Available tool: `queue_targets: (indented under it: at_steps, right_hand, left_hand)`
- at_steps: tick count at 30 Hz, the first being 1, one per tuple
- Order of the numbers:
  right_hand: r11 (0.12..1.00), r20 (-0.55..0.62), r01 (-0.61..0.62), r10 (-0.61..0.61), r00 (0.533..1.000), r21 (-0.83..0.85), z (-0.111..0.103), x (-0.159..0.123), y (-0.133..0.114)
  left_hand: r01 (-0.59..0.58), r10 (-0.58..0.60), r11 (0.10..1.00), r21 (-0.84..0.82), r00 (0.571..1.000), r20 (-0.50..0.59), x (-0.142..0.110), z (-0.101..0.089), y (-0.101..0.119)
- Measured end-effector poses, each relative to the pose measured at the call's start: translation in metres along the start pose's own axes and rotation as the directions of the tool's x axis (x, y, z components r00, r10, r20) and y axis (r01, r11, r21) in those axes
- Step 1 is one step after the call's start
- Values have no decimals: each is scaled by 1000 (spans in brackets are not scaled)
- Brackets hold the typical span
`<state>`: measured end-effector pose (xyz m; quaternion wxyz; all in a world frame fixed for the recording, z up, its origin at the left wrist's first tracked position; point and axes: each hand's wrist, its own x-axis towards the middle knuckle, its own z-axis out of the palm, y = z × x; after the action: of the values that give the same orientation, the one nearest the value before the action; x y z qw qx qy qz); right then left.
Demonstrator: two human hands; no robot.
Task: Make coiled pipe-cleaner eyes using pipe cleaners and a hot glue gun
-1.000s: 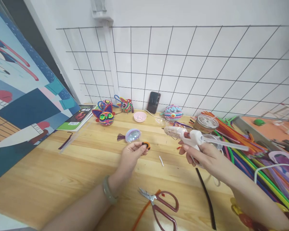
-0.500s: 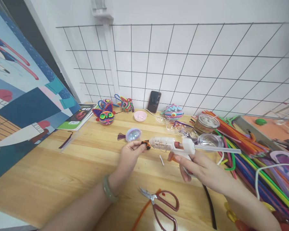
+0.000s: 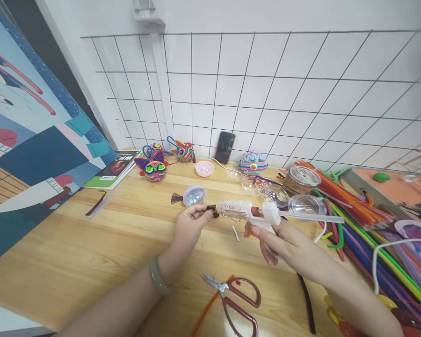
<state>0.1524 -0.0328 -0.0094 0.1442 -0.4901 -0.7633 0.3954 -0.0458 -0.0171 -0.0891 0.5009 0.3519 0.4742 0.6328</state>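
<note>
Between the thumb and fingers of my left hand (image 3: 192,223) is a small black and orange fuzzy piece (image 3: 214,211), partly hidden by the fingertips. My right hand (image 3: 277,241) is wrapped round the handle of a white hot glue gun (image 3: 245,212), its index finger by the orange trigger. The gun points left, and its nozzle is at the fuzzy piece; whether they touch I cannot tell. A clear glue stick (image 3: 319,216) sticks out of the gun's back. Just behind my left hand lies a clear half ball with a lilac rim (image 3: 194,195) and a purple tassel (image 3: 177,199).
Scissors with dark red handles (image 3: 228,299) lie in front, over an orange pipe cleaner (image 3: 206,311). Decorated balls (image 3: 155,169), a pink bowl (image 3: 204,169) and a phone (image 3: 225,147) stand along the back. Bundles of pipe cleaners (image 3: 351,196) and a round tin (image 3: 303,179) crowd the right side.
The glue gun's back end and my right hand have shifted very slightly to the left. My left hand keeps its place, with the fuzzy piece turned a little.
</note>
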Motion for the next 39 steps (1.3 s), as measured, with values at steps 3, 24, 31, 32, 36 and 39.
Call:
queue_targets:
  at_steps: [3,24,31,32,36,39]
  right_hand:
    - [1000,-2,5,-5,1000,-7,1,-1,2]
    - [998,-10,-25,25,1000,-53,0,-2,3]
    - [999,-7,-21,21,1000,-46,0,-3,2]
    - [999,-9,-24,23,1000,-43,1,-3,2]
    - [1000,-4,-7,7,1000,-25,1,-2,1]
    - [999,4,-16,16,1000,-29,1,-2,1]
  left_hand:
    - [-5,5,1000,-8,1000,10,0,0,-1]
    - [6,-6,1000,30,1000,-14,1,1,1]
    - [-17,18,999,36,999,-31,3,-1,-2]
    - [-17,18,999,38,1000,-26,3,-1,-2]
    - [-2,3,999,33,1000,-26,2,-1,-2]
    - [-3,4,1000,31,999,-40,2,0,-1]
